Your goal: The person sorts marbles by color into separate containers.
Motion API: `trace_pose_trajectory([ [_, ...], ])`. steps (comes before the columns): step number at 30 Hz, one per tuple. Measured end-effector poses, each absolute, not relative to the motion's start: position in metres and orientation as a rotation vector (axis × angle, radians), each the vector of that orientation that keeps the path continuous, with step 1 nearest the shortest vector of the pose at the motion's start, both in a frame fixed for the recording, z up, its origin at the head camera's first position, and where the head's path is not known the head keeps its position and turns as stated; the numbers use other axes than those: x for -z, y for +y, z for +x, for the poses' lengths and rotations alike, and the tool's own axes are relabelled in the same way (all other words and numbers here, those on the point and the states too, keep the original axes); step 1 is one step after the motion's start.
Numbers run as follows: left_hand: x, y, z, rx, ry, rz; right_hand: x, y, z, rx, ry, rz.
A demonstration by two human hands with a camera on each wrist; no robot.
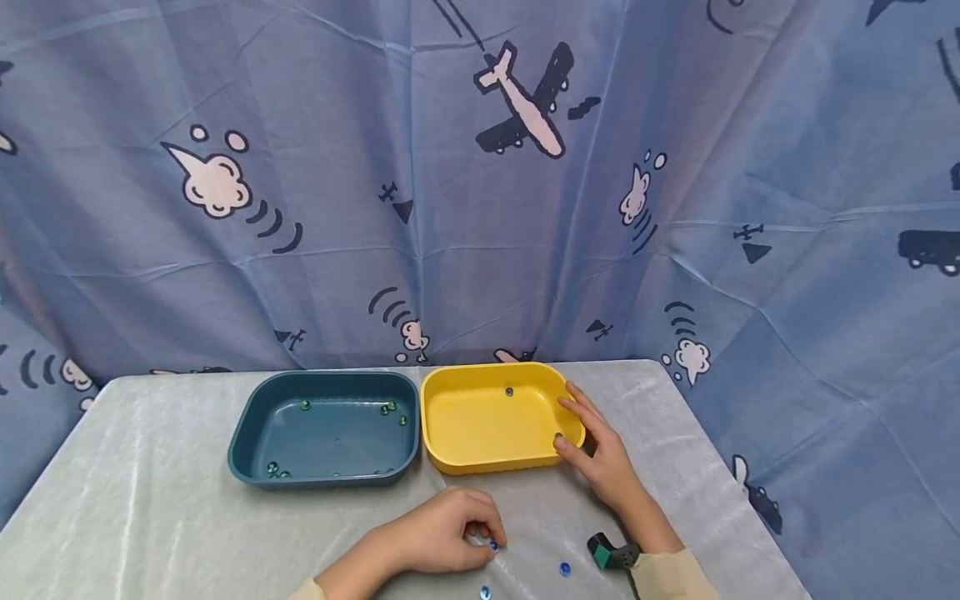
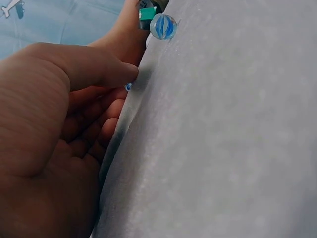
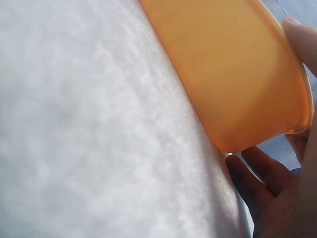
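Observation:
My left hand [image 1: 450,533] is low over the cloth, thumb and fingertips pinching a small blue marble [image 1: 493,546]. In the left wrist view only a sliver of that marble [image 2: 128,87] shows between thumb and fingers. Another blue-swirled marble [image 2: 163,26] lies beyond the thumb. My right hand [image 1: 600,454] grips the right end of a yellow tray [image 1: 498,462], its thumb over the rim. The right wrist view has fingers [image 3: 262,171] against the tray's outer end wall. One marble [image 1: 509,391] sits inside this tray.
A dark teal tray [image 1: 330,482] with several green marbles [image 1: 385,409] stands left of the yellow one. Loose blue marbles [image 1: 565,569] lie on the pale cloth near the front. A dark strap with a green part [image 1: 611,552] is at the right wrist. A patterned blue curtain [image 1: 337,208] hangs behind.

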State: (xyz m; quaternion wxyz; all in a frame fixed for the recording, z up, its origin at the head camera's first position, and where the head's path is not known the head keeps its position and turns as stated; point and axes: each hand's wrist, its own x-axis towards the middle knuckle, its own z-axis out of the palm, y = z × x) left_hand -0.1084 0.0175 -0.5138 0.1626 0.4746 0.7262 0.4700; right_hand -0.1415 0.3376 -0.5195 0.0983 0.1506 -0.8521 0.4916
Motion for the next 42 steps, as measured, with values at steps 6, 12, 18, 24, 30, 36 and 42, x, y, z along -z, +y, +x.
trace_pose_trajectory([
  [6, 0.513, 0.017, -0.108, -1.339, 2.086, 1.351, 0.52, 0.337, -0.142, -1.458, -2.522, 0.445],
  [12, 0.515, 0.019, -0.106, -1.34, 2.118, 1.357, 0.52, 0.337, -0.141, -1.457, -2.52, 0.448],
  [18, 0.516, 0.019, -0.105, -1.341, 2.124, 1.348, 0.522, 0.337, -0.142, -1.456, -2.523, 0.451],
  [24, 0.517, 0.02, -0.105, -1.338, 2.126, 1.349, 0.522, 0.337, -0.142, -1.441, -2.535, 0.432],
  [30, 0.515, 0.021, -0.107, -1.357, 2.119, 1.315, 0.52, 0.336, -0.142, -1.44, -2.536, 0.428],
  [36, 0.505, 0.022, -0.106, -1.363, 2.137, 1.32, 0.519, 0.337, -0.141, -1.441, -2.548, 0.414],
  [42, 0.487, 0.018, -0.108, -1.403, 2.174, 1.309, 0.519, 0.337, -0.142, -1.437, -2.536, 0.434],
])
